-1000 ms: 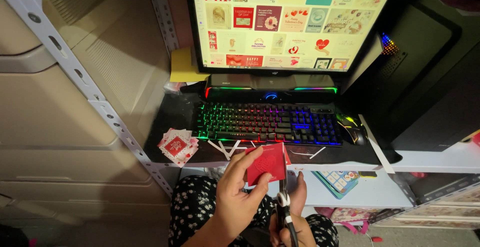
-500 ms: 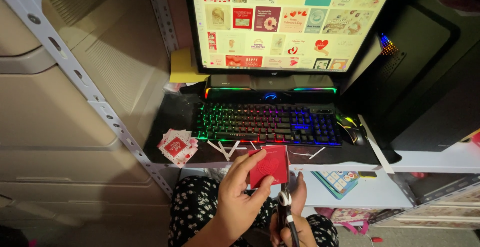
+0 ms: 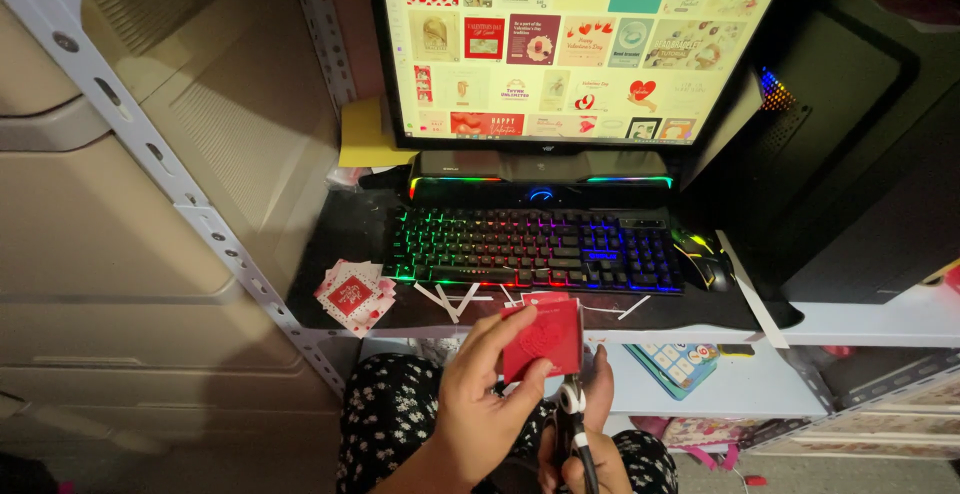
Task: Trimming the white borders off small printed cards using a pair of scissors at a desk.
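We see one lit keyboard [image 3: 535, 249] on the desk mat, one monitor [image 3: 575, 49] behind it, one mouse [image 3: 705, 259] just right of it, one stack of red-and-white cards [image 3: 352, 296] to its left, several white paper strips [image 3: 450, 299] along its front edge. Below the keyboard, left hand [image 3: 480, 404] pinches one red card [image 3: 543, 341], fingers curled on its left edge. Right hand [image 3: 585, 434] closed on scissors [image 3: 572, 409], blades touching card's bottom edge; the card hides part of the keyboard's front edge
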